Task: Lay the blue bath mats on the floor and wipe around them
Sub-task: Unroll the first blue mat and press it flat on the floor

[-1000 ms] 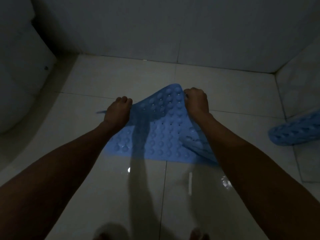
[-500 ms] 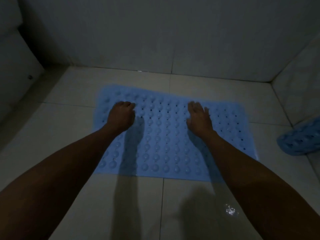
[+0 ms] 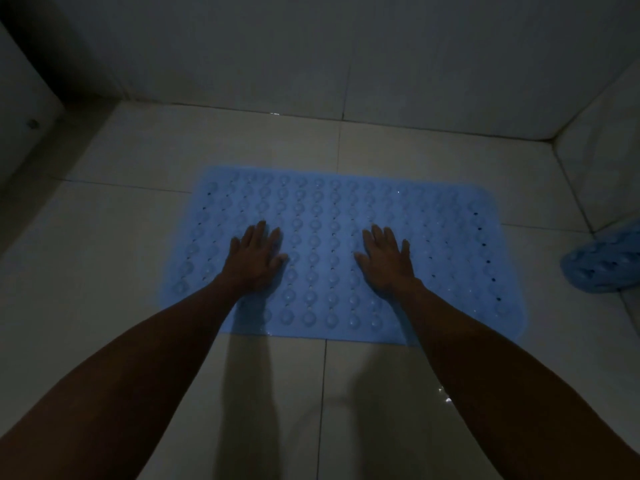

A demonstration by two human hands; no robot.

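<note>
A blue bath mat (image 3: 325,216) with rows of round bumps and small holes lies spread flat on the pale tiled floor. My left hand (image 3: 254,259) rests palm down on its left half, fingers apart. My right hand (image 3: 386,261) rests palm down on its right half, fingers spread too. Neither hand holds anything. A second blue bath mat (image 3: 602,265) sits rolled or bunched at the right edge of the view, partly cut off.
Grey tiled walls (image 3: 346,57) close the floor at the back and right. A white fixture (image 3: 24,109) stands at the left with a dark gap beside it. Wet glints (image 3: 445,394) show on the floor tiles (image 3: 138,258) near me. The room is dim.
The mat went from lifted and folded in both hands to lying flat. Both hands let go and now press on it with fingers spread.
</note>
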